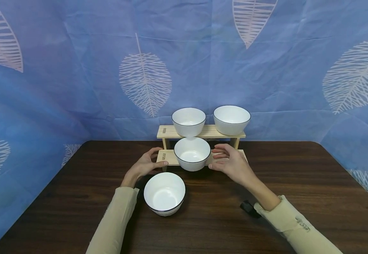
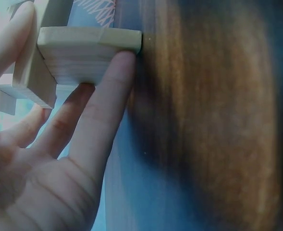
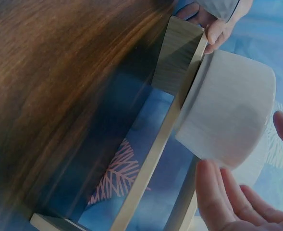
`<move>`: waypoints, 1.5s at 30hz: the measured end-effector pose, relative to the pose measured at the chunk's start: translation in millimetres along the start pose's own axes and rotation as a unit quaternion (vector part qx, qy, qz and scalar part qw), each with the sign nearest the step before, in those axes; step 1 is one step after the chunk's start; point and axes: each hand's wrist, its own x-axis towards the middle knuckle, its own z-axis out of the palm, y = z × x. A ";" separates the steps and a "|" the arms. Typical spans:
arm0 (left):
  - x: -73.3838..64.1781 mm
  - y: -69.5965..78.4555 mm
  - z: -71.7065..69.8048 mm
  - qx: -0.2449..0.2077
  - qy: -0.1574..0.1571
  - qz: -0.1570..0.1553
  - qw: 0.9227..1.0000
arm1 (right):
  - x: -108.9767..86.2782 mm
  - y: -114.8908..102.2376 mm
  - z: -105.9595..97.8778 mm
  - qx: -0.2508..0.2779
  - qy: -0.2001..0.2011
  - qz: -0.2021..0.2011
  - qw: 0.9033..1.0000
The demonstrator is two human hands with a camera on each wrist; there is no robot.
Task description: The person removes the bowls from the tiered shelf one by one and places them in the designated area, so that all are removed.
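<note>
A two-tier wooden shelf point(image 1: 168, 132) stands at the back of the dark table point(image 1: 266, 218). Two white bowls with dark rims, one on the left point(image 1: 188, 121) and one on the right point(image 1: 231, 119), sit on its top board. A third bowl point(image 1: 191, 154) point(image 3: 227, 115) sits on the lower board. My left hand point(image 1: 158, 157) point(image 2: 59, 144) is at the lower board's left end point(image 2: 83, 53), a straight fingertip touching its corner. My right hand point(image 1: 219, 158) hovers just right of the third bowl, its fingers point(image 3: 223, 197) relaxed and a small gap away. A fourth bowl point(image 1: 164, 193) stands on the table by my left wrist.
Blue cloth with pale leaf prints point(image 1: 146, 81) hangs behind the table and at both sides. The table's left, right and near parts are bare wood. A small black piece point(image 1: 249, 208) sits at my right wrist.
</note>
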 end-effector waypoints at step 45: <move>-3.1 1.1 2.6 0.005 0.008 0.012 1.000 | 31.6 18.8 34.8 0.082 -0.037 0.000 0.996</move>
